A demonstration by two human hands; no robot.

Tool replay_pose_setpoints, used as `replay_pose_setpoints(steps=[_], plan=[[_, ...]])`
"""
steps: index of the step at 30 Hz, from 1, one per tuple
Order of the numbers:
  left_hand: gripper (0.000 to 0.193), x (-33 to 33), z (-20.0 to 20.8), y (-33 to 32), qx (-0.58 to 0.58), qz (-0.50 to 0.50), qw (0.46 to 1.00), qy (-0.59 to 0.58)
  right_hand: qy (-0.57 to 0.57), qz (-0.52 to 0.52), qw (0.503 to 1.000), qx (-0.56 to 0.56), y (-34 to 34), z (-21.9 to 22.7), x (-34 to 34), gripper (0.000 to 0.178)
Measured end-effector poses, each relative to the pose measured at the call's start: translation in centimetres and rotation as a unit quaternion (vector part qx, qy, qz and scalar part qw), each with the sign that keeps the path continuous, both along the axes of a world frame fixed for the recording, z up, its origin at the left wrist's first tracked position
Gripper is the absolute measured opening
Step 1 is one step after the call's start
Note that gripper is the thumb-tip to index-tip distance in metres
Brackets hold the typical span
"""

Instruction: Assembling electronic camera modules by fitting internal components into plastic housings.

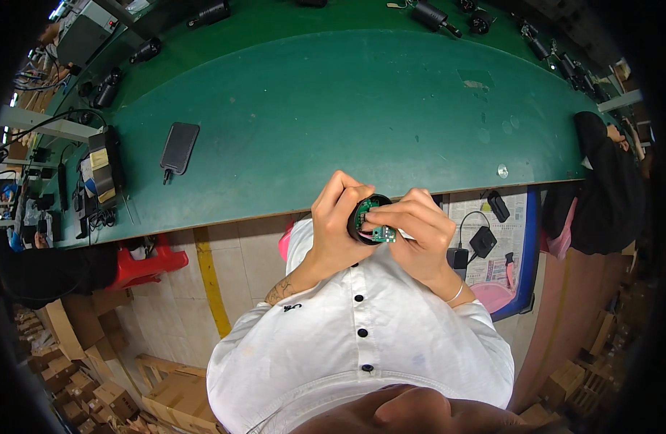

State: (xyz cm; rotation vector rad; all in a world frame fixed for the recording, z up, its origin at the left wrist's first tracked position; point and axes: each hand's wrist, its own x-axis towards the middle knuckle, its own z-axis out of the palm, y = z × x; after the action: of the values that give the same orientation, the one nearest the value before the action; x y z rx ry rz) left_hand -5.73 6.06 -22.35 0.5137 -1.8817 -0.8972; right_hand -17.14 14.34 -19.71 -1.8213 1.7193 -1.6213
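Just in front of the bench edge, my left hand (333, 220) is wrapped round a round black housing (378, 199) with its open end facing up. Inside it sits a green circuit board (383, 234), part of which sticks out past the rim. My right hand (422, 230) reaches in from the other side, its fingertips pinched at the board. Those fingers hide part of the board, so the exact spot they grip is hard to see.
A green-topped bench (311, 123) spans the front. On it lie a dark flat case (180, 148) and a small clear disc (502, 171). At right, a blue-rimmed tray (530, 239) holds newspaper, black adapters and pink items. A red stool (151, 262) stands left; co-workers sit on both sides.
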Motion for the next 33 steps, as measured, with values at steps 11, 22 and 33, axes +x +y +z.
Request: replay_pose_setpoints(steps=[11, 22, 33], plan=[[0.070, -0.3, 0.0, 0.2, -0.027, -0.007, 0.997, 0.079, -0.067, 0.056, 0.991, 0.098, -0.6, 2.6, -1.4, 0.038], [0.073, -0.1, 0.7, 0.8, 0.004, 0.002, 1.000, 0.022, -0.066, 0.063, 0.994, 0.061, -0.6, 2.3, -1.2, 0.045], [0.079, -0.1, 0.7, 0.9, 0.042, 0.056, 0.997, 0.015, -0.244, 0.052, 0.968, 0.032, -0.6, 0.9, -1.1, 0.040]])
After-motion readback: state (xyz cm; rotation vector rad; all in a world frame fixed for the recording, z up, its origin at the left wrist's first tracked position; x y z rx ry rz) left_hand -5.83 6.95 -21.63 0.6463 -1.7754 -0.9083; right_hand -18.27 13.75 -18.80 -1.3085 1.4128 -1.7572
